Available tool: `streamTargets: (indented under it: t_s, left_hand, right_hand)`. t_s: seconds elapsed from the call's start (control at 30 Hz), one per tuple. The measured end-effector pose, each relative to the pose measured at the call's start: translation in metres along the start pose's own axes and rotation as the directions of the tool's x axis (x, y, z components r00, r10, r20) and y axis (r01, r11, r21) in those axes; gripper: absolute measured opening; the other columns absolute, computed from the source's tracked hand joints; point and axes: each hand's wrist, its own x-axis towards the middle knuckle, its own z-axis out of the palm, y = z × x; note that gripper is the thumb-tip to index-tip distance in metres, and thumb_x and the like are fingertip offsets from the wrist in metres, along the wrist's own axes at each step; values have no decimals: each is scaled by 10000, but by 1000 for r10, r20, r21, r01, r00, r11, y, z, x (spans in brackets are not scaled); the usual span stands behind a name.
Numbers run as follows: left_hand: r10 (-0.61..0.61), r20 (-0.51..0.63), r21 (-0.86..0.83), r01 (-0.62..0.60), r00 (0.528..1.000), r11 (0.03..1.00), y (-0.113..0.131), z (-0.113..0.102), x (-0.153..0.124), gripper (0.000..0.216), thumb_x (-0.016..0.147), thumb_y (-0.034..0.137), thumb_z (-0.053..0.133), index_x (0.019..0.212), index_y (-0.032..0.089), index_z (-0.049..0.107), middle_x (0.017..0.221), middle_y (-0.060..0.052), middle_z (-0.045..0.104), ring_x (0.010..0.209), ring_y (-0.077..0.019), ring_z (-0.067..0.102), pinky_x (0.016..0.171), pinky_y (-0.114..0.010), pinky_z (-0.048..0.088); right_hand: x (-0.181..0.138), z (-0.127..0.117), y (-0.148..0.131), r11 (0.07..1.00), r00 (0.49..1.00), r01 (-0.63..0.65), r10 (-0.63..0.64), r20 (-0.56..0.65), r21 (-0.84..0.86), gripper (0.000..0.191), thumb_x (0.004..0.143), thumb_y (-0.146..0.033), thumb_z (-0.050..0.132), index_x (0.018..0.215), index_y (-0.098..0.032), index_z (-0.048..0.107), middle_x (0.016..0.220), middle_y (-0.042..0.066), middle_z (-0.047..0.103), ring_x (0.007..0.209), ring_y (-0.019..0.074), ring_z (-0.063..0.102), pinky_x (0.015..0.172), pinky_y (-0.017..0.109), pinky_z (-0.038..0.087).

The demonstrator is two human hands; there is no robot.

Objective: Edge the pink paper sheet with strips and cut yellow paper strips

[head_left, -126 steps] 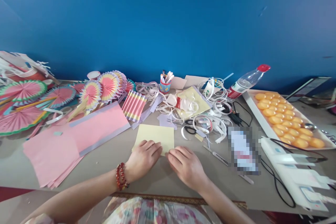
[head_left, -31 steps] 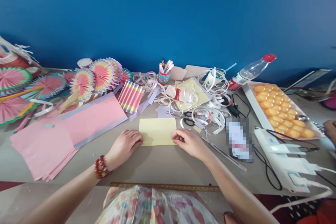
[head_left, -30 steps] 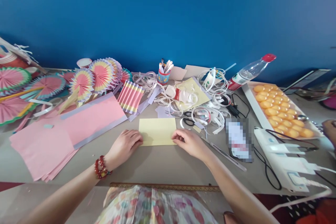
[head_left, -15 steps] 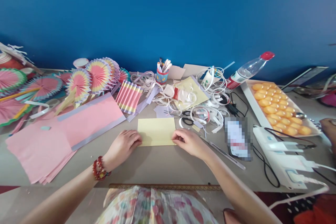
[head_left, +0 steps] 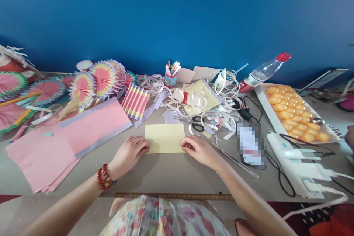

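Note:
A rectangular sheet of pale yellow paper (head_left: pixel 165 138) lies on the table in front of me. My left hand (head_left: pixel 132 153), with a red bead bracelet (head_left: pixel 104 177) at its wrist, is closed at the sheet's lower left edge. My right hand (head_left: pixel 197 149) pinches the lower right edge with thumb and fingertips. Beyond the sheet lies a small pleated piece of pink and yellow striped paper (head_left: pixel 136 101). Black-handled scissors (head_left: pixel 197 127) are partly covered by curled white strips (head_left: pixel 221 123).
Pink sheets (head_left: pixel 41 158) and folded paper fans (head_left: pixel 83 88) spread over the left. A pen cup (head_left: pixel 170 80) stands near the blue wall. On the right are a craft knife (head_left: pixel 238 162), a phone (head_left: pixel 251 145), a power strip (head_left: pixel 293 166), a bottle (head_left: pixel 262 73) and a tray of orange balls (head_left: pixel 261 99).
My hands and the yellow sheet look the same. At the far right edge, another person's hand has moved mostly out of view.

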Motion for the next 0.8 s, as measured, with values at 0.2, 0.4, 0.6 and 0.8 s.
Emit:
streamTargets:
  t_s: [0.2,0.4,0.6,0.8]
  left_hand:
    - [-5,-5,4,5,1000,1000,2,-2,0,233,1026,270,424,859,187,564,861,-10,626,827,-175,585,775,-306,366]
    - [-3,-6,11,3,1000,1000,3,-2,0,227,1021,252,430,849,183,561,856,-9,625,823,-175,586,773,-306,368]
    - [11,-18,25,-11,1000,1000,3,-2,-1,223,1023,261,424,858,186,554,864,-15,625,826,-179,584,779,-313,376]
    - [24,-28,54,-22,999,998,2,0,-2,259,1035,283,379,883,189,566,896,-33,633,848,-179,589,808,-325,397]
  right_hand:
    - [0,0,0,1000,1000,10,-10,1,-15,77,874,-147,575,853,-222,571,794,-16,609,768,143,575,683,246,407]
    - [-1,1,0,998,1000,30,-30,-5,-50,99,871,-133,574,837,-223,552,800,-12,602,789,154,569,684,250,397]
    - [-2,2,-1,992,998,65,-67,-8,-110,102,897,-141,564,834,-219,548,825,2,594,810,167,562,702,263,393]
    - [-7,5,-4,958,993,111,-119,-15,-265,140,945,-149,476,945,-223,595,955,42,607,932,189,571,785,291,441]
